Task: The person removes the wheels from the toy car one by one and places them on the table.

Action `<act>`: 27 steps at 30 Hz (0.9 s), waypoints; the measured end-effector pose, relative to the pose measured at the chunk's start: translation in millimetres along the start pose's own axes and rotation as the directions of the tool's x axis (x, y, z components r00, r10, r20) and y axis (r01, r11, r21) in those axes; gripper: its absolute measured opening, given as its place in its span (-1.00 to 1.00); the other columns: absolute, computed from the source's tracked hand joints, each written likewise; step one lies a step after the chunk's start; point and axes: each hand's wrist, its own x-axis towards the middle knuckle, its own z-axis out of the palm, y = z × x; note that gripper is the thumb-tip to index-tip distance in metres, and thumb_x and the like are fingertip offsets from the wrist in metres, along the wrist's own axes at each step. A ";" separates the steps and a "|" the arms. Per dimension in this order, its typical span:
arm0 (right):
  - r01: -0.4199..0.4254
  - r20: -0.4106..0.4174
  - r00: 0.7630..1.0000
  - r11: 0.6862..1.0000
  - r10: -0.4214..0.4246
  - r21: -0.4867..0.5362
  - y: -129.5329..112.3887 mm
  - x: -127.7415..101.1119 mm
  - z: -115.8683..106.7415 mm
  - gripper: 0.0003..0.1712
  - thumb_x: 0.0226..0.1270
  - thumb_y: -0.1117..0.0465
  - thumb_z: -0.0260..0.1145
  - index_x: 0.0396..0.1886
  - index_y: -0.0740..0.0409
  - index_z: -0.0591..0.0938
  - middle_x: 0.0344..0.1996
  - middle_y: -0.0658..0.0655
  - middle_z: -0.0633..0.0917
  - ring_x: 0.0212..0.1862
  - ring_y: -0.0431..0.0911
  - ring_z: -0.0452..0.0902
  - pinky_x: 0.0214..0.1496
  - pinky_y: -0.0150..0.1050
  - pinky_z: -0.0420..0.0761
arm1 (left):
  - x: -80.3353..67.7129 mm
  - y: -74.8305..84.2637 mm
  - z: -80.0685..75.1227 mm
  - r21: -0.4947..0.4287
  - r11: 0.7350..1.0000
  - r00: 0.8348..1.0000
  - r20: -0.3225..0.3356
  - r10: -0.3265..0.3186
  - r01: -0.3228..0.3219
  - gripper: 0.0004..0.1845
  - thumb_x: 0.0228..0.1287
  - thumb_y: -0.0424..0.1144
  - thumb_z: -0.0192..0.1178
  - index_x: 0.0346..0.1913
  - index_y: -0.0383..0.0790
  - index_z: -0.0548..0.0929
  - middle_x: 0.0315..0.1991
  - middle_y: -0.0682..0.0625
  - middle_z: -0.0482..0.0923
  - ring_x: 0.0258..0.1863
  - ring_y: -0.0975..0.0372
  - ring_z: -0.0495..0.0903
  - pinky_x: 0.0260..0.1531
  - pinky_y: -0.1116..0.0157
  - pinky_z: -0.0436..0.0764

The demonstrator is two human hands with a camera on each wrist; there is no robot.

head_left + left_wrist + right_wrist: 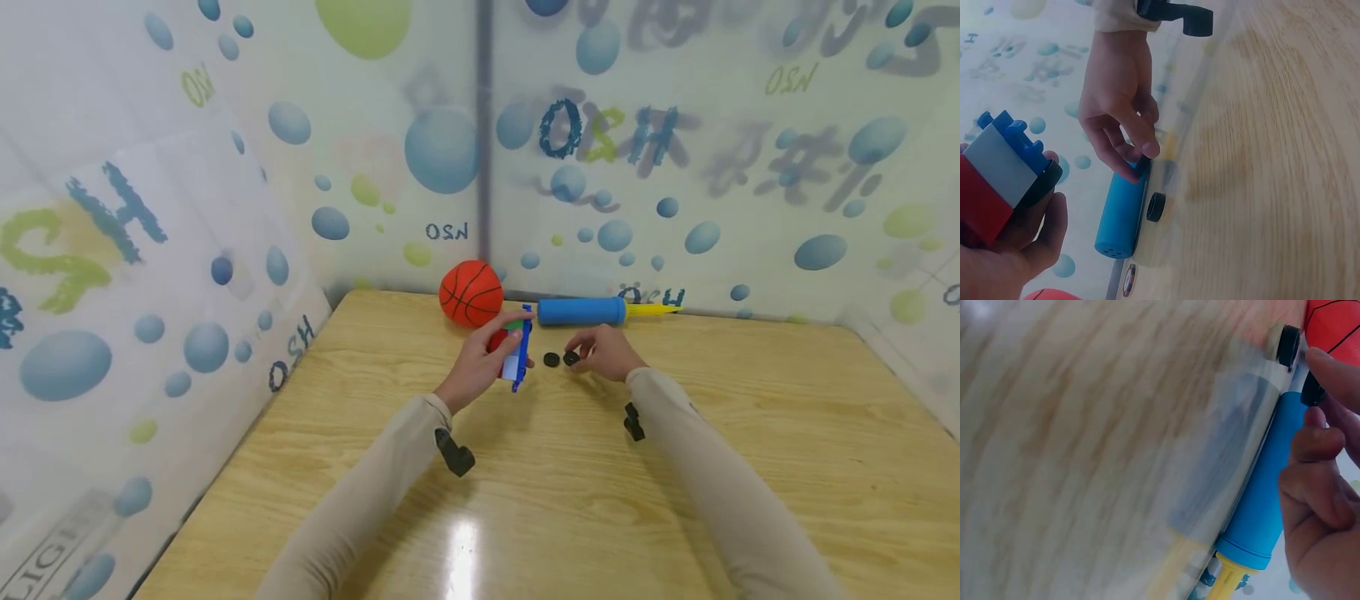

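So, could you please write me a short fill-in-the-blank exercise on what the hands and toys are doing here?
1. The left hand holds a toy built of ____ bricks.
2. The right hand pinches a small black ____.
3. The orange ball lies to the ____ of the blue pump.
4. Everything rests on a ____ table.

Missing words: plastic; wheel; left; wooden

The ball (471, 292) lies left of the pump (592, 311), behind two wheels (552, 360).
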 end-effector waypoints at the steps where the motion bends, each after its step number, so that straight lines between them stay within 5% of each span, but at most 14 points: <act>1: -0.005 0.007 1.000 1.000 0.005 -0.006 0.9 1.8 0.6 -0.66 0.17 0.25 0.51 -0.04 0.21 0.75 -0.33 0.18 0.72 -0.26 -0.03 0.54 -0.17 -0.21 0.52 | -0.1 -0.2 0.1 0.003 1.000 1.000 0.000 -0.002 0.002 -0.62 0.61 -0.12 -0.07 0.37 0.20 0.47 0.14 -0.18 0.51 -0.16 0.08 0.77 -0.30 0.25 0.75; 27: -0.105 0.110 0.988 0.994 0.106 -0.016 7.8 17.8 5.0 -0.61 0.14 0.26 0.52 0.00 0.20 0.73 -0.27 0.23 0.74 -0.30 -0.04 0.58 -0.29 -0.27 0.56 | -1.0 1.4 2.2 0.008 1.000 0.999 0.049 -0.020 0.020 -0.60 0.61 -0.12 -0.07 0.40 0.16 0.45 0.21 -0.15 0.47 -0.17 0.12 0.77 -0.28 0.23 0.75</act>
